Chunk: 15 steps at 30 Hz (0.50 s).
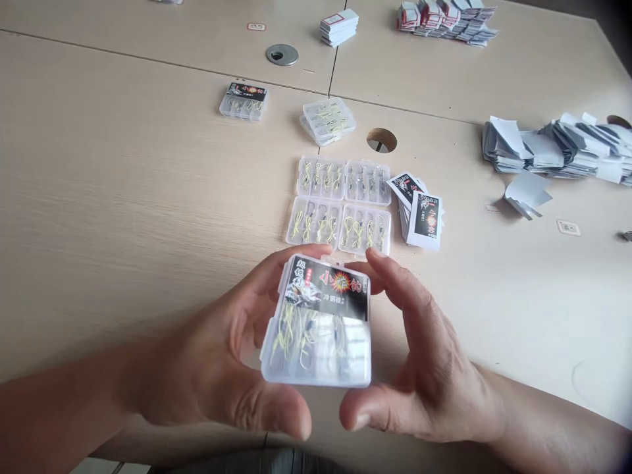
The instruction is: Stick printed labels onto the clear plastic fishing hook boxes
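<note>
A closed clear plastic fishing hook box [318, 349] is held up over the near part of the table, its front tilted toward me. Under its lid are a black printed label card and hooks tied with yellowish line. My left hand [232, 349] grips the box from the left, fingers behind it and thumb by the near edge. On the right side, my right hand [424, 349] curves round it, fingertips at the far corner and thumb near the bottom edge. Just beyond lie several clear trays of hooks [320, 178], with a pile of printed label cards [427, 220] to their right.
Farther back sit stacked hook boxes [330, 117] and one labelled box [244, 101]. Folded paper stacks [548, 148] line the right, with more paper bundles [444, 20] and a small card stack [339, 26] behind. The table [123, 164] has a cable hole [382, 140] and a metal grommet [282, 54].
</note>
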Each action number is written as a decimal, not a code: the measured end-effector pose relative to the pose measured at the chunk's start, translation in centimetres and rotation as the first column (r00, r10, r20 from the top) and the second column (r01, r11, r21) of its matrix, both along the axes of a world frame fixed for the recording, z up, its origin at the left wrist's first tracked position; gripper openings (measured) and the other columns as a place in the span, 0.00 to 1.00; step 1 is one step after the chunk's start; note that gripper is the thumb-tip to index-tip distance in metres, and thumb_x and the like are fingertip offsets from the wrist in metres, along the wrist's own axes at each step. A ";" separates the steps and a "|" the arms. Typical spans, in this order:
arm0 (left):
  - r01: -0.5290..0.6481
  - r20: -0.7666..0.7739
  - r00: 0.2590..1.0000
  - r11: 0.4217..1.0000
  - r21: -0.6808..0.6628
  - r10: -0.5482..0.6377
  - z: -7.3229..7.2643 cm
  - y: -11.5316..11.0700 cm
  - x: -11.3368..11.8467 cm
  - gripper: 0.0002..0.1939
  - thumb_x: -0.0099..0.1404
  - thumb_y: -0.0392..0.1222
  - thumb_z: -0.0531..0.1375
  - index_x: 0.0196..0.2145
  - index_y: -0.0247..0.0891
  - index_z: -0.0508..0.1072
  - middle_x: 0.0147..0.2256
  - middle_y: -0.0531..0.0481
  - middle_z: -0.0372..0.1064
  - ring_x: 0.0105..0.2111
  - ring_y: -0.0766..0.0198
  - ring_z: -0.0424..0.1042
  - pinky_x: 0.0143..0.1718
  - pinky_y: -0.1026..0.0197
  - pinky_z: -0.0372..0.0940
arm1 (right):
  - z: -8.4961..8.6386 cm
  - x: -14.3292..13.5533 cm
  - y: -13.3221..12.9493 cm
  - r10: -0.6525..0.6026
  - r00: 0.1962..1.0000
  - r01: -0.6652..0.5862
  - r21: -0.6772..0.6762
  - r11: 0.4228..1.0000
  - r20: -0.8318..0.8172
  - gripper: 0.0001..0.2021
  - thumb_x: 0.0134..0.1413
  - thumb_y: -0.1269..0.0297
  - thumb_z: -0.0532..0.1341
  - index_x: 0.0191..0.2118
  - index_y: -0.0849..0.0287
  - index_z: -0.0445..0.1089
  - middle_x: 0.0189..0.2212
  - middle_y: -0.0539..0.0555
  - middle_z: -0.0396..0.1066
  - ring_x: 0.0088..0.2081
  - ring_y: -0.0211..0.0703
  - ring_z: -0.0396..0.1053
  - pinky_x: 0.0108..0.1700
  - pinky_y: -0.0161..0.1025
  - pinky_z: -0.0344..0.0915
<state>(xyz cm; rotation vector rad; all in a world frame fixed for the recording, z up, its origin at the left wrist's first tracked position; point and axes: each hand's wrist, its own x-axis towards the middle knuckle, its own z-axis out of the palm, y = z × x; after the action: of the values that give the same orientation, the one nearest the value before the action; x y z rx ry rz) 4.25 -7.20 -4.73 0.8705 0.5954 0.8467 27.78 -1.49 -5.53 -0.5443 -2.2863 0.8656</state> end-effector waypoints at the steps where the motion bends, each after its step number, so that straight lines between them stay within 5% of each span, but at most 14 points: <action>1: -0.007 0.030 1.000 1.000 -0.003 0.007 0.1 0.2 0.0 0.37 0.64 0.44 0.69 0.66 0.55 0.58 0.67 0.51 0.56 0.68 0.44 0.56 0.62 0.43 0.63 | 0.0 0.1 0.1 0.007 1.000 -0.007 -0.024 1.000 -0.001 0.46 0.61 0.43 0.62 0.72 0.68 0.43 0.62 0.66 0.62 0.65 0.49 0.61 0.68 0.42 0.58; 9: 0.039 0.073 0.997 0.999 -0.016 -0.038 0.0 0.0 0.5 0.37 0.64 0.46 0.69 0.66 0.51 0.59 0.64 0.49 0.60 0.67 0.45 0.58 0.64 0.39 0.59 | -0.1 0.3 0.0 -0.055 0.994 0.034 -0.204 0.978 -0.095 0.31 0.69 0.52 0.57 0.71 0.58 0.51 0.60 0.60 0.64 0.62 0.48 0.63 0.63 0.46 0.63; 15: -0.015 -0.002 1.000 0.998 0.058 0.015 -2.0 -0.5 -0.9 0.45 0.63 0.56 0.67 0.70 0.50 0.51 0.67 0.44 0.58 0.72 0.39 0.42 0.67 0.30 0.45 | 0.6 0.1 -0.2 -0.070 0.996 0.060 -0.162 0.985 -0.059 0.21 0.70 0.67 0.58 0.65 0.62 0.59 0.58 0.57 0.67 0.59 0.40 0.64 0.62 0.37 0.63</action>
<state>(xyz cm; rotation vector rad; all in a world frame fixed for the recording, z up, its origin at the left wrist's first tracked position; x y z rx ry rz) 3.37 -7.72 -6.77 0.9204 0.5821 0.8799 27.88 -1.65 -4.96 -0.6486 -2.1408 1.0256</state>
